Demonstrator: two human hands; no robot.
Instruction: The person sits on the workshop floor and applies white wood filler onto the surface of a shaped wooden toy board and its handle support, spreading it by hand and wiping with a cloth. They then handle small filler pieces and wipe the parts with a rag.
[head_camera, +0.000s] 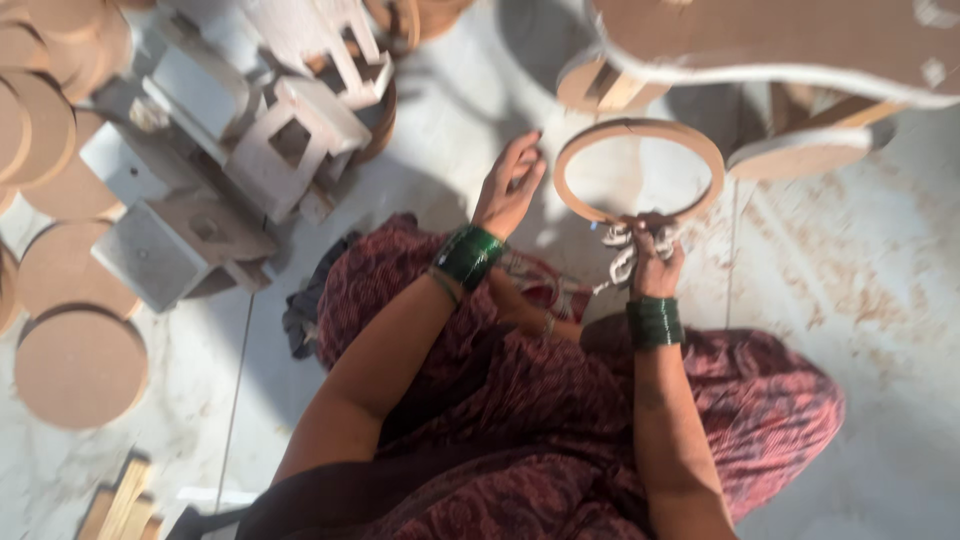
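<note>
My right hand (652, 262) grips the near edge of a round wooden ring (640, 130) together with a bunch of white cord (622, 258), holding the ring above the pale floor. My left hand (510, 185) is raised to the left of the ring, fingers loosely apart, holding nothing that I can see. Both wrists wear stacks of green bangles. My lap, covered in dark red patterned cloth (560, 420), lies below both hands.
Several round wooden discs (80, 365) lie stacked at the left. Grey wooden blocks and frame pieces (250, 130) are piled at the upper left. A large wooden board with round feet (780, 50) hangs over the upper right. Wooden strips (120, 500) sit at the bottom left.
</note>
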